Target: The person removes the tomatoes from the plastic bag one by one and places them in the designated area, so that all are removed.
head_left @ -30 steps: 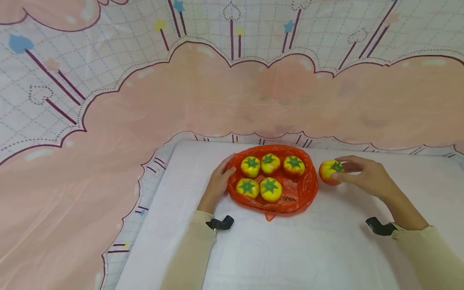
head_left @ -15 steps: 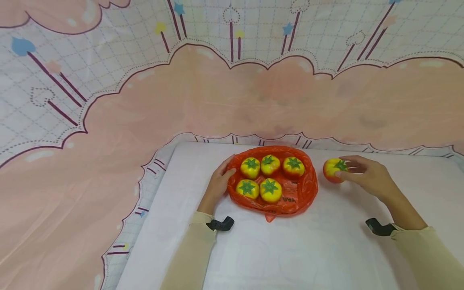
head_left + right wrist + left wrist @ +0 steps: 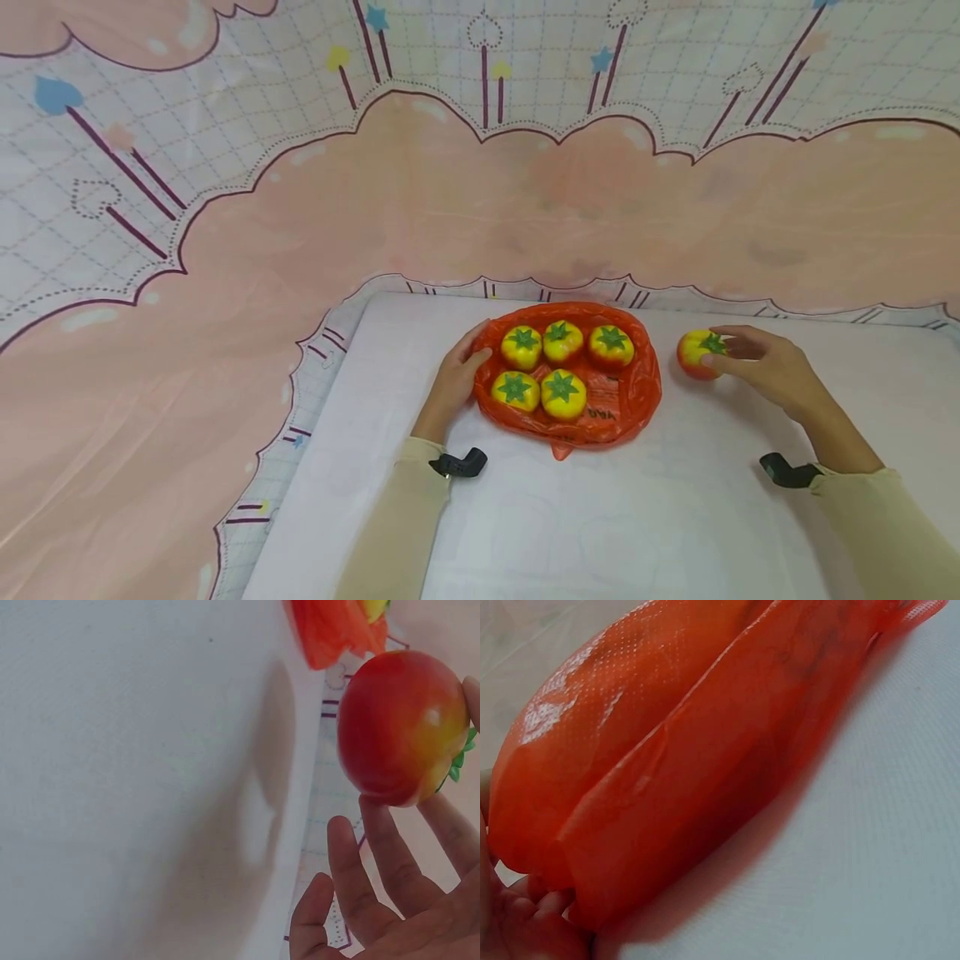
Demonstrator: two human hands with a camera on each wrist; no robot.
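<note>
A red plastic bag (image 3: 643, 408), its mouth spread wide and its rim rolled, lies on the white table. Several yellow-and-red tomatoes (image 3: 564, 394) with green star-shaped tops sit inside it. My left hand (image 3: 451, 379) grips the bag's left edge; in the left wrist view, fingers (image 3: 536, 915) show at the lower left against the red plastic (image 3: 667, 772). To the right of the bag, my right hand (image 3: 776, 371) pinches another tomato (image 3: 696, 357) between thumb and fingers. The right wrist view shows this tomato (image 3: 401, 727) above the table, with the other fingers spread below it.
The white table (image 3: 600, 525) ends at a patterned pink-and-white cloth (image 3: 480, 217) behind and to the left. A black strap piece (image 3: 459, 462) sits on the left wrist, and another (image 3: 789, 472) on the right wrist.
My right hand has moved a little to the right with the tomato, widening the gap to the bag. The left hand and the bag stay in place.
</note>
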